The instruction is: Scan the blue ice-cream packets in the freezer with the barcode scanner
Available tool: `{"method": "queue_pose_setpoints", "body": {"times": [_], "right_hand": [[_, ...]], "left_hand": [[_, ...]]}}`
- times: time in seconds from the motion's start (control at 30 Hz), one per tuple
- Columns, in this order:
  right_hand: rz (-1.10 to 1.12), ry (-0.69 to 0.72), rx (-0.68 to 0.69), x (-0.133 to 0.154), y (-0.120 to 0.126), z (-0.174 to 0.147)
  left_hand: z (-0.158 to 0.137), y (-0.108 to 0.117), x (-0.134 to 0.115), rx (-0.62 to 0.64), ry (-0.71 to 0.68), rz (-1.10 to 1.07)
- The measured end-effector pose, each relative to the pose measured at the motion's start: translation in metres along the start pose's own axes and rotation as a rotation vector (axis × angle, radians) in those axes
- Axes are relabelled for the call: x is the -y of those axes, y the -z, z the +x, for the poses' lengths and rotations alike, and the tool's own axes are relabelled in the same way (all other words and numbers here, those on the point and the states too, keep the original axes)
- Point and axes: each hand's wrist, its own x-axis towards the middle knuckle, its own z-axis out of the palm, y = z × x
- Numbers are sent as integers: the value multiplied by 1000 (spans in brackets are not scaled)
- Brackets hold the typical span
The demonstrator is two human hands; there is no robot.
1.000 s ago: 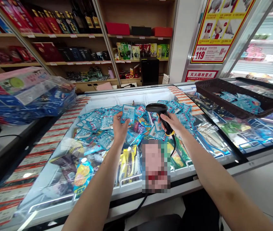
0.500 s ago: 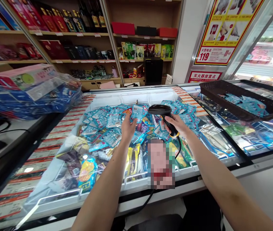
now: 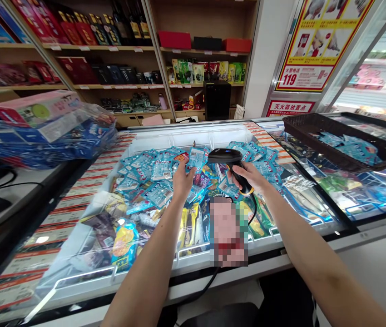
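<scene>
Between the thumb and fingers of my left hand (image 3: 182,180) is a small blue packet (image 3: 197,157) with white printing on the side facing me. My right hand (image 3: 249,176) is wrapped round the handle of a black and yellow barcode scanner (image 3: 226,156). The scanner's head points left towards the packet, a short gap apart from it. From the handle's base a black cable (image 3: 254,206) runs down. Many similar blue packets (image 3: 161,170) lie spread over the glass top of the chest freezer (image 3: 210,137), beneath and around both hands.
A brown plastic basket (image 3: 302,131) with more blue packets stands at the right. Plastic-wrapped boxes (image 3: 39,129) are stacked at the left. A pixelated pinkish object (image 3: 227,227) lies near the freezer's front edge. Stocked shelves (image 3: 111,47) line the back.
The scanner's head has shifted very slightly left. My left hand and its packet have moved slightly right. The other things look the same.
</scene>
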Motion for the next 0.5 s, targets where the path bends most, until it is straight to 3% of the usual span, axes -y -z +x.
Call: {"method": "queue_pose_setpoints", "body": {"times": [0.13,0.27,0.5], "right_hand": [[-23,-5,2,0,0,0],[-22,-16,-105,-1,3,1],[26,9,-296,1,15,2]], "left_hand": [[1,-1,2,17,2,-45],[0,-1,1,-33,36,-147],[-3,13,-13,-192,-48,52]]}}
